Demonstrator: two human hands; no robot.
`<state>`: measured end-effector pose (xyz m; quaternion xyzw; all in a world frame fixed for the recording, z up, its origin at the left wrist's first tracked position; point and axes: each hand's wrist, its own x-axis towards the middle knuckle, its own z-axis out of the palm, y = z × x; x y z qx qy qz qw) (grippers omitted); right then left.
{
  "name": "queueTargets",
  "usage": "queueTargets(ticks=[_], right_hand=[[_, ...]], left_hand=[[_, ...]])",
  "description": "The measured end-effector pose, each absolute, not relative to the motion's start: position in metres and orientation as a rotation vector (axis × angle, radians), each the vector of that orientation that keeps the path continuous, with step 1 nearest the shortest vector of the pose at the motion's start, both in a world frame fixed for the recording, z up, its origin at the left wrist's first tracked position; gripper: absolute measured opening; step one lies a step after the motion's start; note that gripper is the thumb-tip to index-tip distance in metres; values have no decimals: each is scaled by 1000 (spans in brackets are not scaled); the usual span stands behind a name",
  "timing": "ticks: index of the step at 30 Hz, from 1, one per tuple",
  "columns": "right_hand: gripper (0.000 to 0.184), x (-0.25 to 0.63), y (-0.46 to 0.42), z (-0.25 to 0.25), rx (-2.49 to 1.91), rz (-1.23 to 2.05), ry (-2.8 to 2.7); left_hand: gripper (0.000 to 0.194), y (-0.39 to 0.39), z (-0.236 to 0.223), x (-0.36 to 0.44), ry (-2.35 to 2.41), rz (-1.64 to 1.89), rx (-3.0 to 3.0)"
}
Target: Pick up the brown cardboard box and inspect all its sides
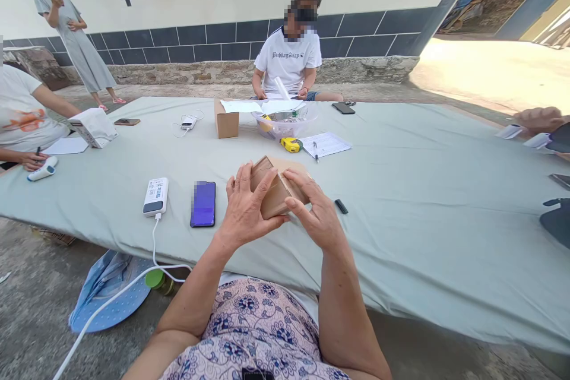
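Tilted above the near side of the cloth-covered table, a small brown cardboard box [272, 197] is held between both of my hands. My left hand [246, 205] grips its left side, fingers over the top and thumb along the lower edge. On the other side, my right hand [318, 209] presses the right part of the box, with its thumb at the front. The fingers cover much of the box. A short black object [341, 206] lies on the cloth just right of my right hand, and a phone with a purple screen [203, 205] lies left of my left hand.
A white power bank [155, 196] trails a cable off the near edge. Beyond the box are a yellow tape measure [291, 144], a paper with a pen [327, 145], a clear plastic basin [285, 128] and a cardboard box [227, 120]. Other people sit around the table [423, 190].
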<state>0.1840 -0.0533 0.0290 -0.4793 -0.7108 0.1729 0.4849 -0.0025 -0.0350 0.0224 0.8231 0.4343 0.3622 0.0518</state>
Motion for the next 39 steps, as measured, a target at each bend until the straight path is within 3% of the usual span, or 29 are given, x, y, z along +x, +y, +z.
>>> queueTargets(ticks=[10, 16, 25, 31, 39], right_hand=[[72, 188, -52, 25, -1074, 378, -1840], [71, 195, -53, 24, -1024, 371, -1814], [62, 219, -47, 9, -1257, 271, -1600], [45, 232, -51, 5, -1159, 513, -1417], [38, 235, -57, 10, -1008, 513, -1290]], left_hand=[[79, -39, 22, 2, 1329, 1352, 2435], [82, -43, 29, -9, 1268, 1399, 2412], [87, -38, 40, -45, 1032, 1467, 2102], [86, -26, 30, -53, 859, 1434, 1758], [90, -21, 25, -46, 710, 1353, 1271]])
